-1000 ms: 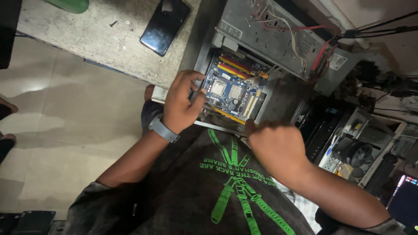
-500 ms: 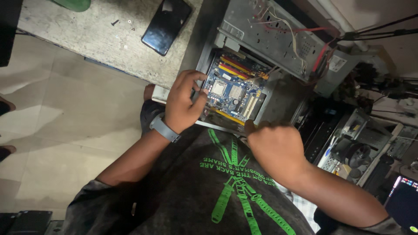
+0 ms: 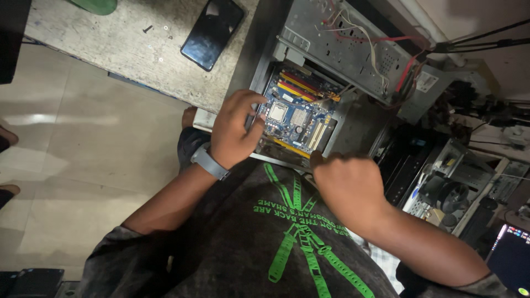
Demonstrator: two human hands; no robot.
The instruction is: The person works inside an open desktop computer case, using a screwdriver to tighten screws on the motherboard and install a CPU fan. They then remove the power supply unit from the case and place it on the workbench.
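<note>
A blue motherboard [image 3: 298,118] with a square processor socket and yellow and red slots lies inside an open grey computer case [image 3: 342,49]. My left hand [image 3: 234,132], with a grey watch on the wrist, holds the board's left edge, fingers curled over it beside the socket. My right hand [image 3: 350,185] is curled at the near edge of the case, its thumb touching the board's near corner. Its back faces the camera, so whatever is under its fingers is hidden.
A black phone [image 3: 212,33] and small loose screws [image 3: 149,27] lie on the worn tabletop [image 3: 110,49] to the left of the case. Red and white cables [image 3: 381,41] run over the case. Other computer parts and a fan [image 3: 447,193] crowd the right side.
Both hands stay where they were on the board and case; only the view shifts slightly.
</note>
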